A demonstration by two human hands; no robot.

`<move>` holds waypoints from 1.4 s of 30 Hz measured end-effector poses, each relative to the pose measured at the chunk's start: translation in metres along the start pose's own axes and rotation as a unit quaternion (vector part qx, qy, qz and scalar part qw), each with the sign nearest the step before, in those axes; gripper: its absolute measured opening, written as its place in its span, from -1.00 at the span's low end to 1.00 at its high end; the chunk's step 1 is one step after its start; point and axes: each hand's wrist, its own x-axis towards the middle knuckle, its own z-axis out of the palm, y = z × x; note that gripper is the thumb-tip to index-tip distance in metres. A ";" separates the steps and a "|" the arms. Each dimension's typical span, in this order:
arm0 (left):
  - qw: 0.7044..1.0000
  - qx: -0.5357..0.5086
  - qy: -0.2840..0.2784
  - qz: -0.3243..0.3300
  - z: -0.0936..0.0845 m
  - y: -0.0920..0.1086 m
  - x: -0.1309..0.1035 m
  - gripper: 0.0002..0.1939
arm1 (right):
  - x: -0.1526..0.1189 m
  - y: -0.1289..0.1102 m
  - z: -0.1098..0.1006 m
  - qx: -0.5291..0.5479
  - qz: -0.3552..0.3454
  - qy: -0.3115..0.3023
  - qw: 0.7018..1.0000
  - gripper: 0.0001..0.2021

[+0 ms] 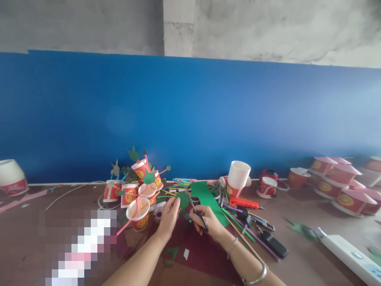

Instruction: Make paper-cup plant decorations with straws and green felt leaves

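Note:
My left hand (169,215) pinches a rounded piece of green paper (183,200) between thumb and fingers. In my right hand (208,220) is a pair of scissors (196,212), its dark handles around my fingers and its blades pointing up beside the green piece. Whether the blades touch the paper, I cannot tell. Just behind lies a strip of green paper (208,198). Under my hands is a dark red sheet (205,254), with a small white scrap (186,254) and green offcuts (171,254) on it.
Red paper cups (138,214) with straws and green paper shapes stand at left. A stack of white cups (239,174), an orange utility knife (245,203), keys with a black fob (274,243) and straws lie right. Farther right are a power strip (348,254) and cups with pink tops (342,174).

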 end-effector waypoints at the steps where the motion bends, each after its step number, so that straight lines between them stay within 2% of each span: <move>1: 1.000 0.003 -0.003 0.004 0.000 -0.001 0.000 -0.61 | 0.000 0.000 0.000 0.000 0.003 -0.001 1.000 -0.75; 9: 0.999 0.025 -0.021 0.021 -0.002 0.000 0.001 -0.61 | -0.003 -0.004 0.000 -0.008 0.023 -0.006 1.000 -0.72; 27: 1.000 -0.010 -0.008 -0.011 0.000 0.003 0.000 -0.54 | 0.000 -0.002 -0.004 -0.019 0.024 -0.023 0.999 -0.69; 31: 1.000 0.001 -0.008 -0.009 0.000 0.004 0.000 -0.53 | 0.002 0.000 -0.004 -0.014 0.020 0.025 0.999 -0.67; 34: 0.999 0.035 -0.028 0.028 0.000 0.008 -0.002 -0.57 | 0.004 0.001 -0.005 0.028 -0.002 0.073 0.997 -0.65; 36: 0.996 0.052 -0.054 0.045 0.001 0.010 -0.004 -0.61 | 0.004 0.003 -0.006 0.042 -0.006 0.081 0.996 -0.65; 40: 0.991 0.026 -0.128 0.034 0.005 0.014 -0.009 -0.77 | 0.005 0.004 -0.006 0.045 -0.016 0.090 0.995 -0.65; 42: 0.988 0.002 -0.154 0.024 0.006 0.015 -0.010 -0.79 | 0.005 0.004 -0.006 0.053 -0.023 0.104 0.993 -0.64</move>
